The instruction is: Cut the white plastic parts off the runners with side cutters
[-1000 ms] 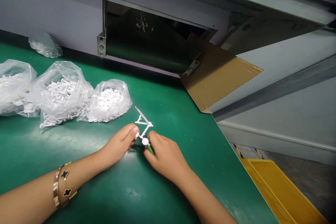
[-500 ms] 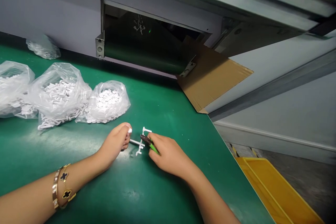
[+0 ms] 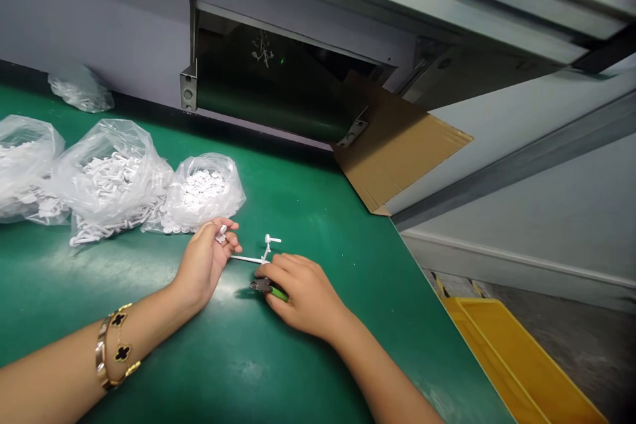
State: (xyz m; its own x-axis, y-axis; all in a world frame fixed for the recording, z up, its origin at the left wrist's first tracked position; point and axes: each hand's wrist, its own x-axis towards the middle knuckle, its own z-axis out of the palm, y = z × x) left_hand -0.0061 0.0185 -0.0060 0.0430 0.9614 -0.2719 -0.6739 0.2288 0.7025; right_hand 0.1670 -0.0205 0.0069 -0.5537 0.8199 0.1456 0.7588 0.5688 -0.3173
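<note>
My left hand (image 3: 205, 261) is curled around a small white plastic piece (image 3: 221, 233) pinched near its fingertips, just in front of the bag of white discs (image 3: 203, 191). My right hand (image 3: 298, 291) grips green-handled cutters (image 3: 268, 289) low over the green table (image 3: 308, 212), and its fingers also hold a thin white plastic sprue (image 3: 258, 253) that sticks out toward my left hand. A bracelet sits on my left wrist.
Clear bags of white plastic parts (image 3: 112, 179) lie at the left, with another small bag (image 3: 79, 89) at the back. A dark machine opening (image 3: 273, 89) and a cardboard sheet (image 3: 397, 146) stand behind. A yellow bin (image 3: 521, 364) sits on the floor at right.
My left hand has pulled back to the left with a small white piece off the sprue. My right hand has dropped toward the table, cutters turned lower, and the sprue has swung flatter.
</note>
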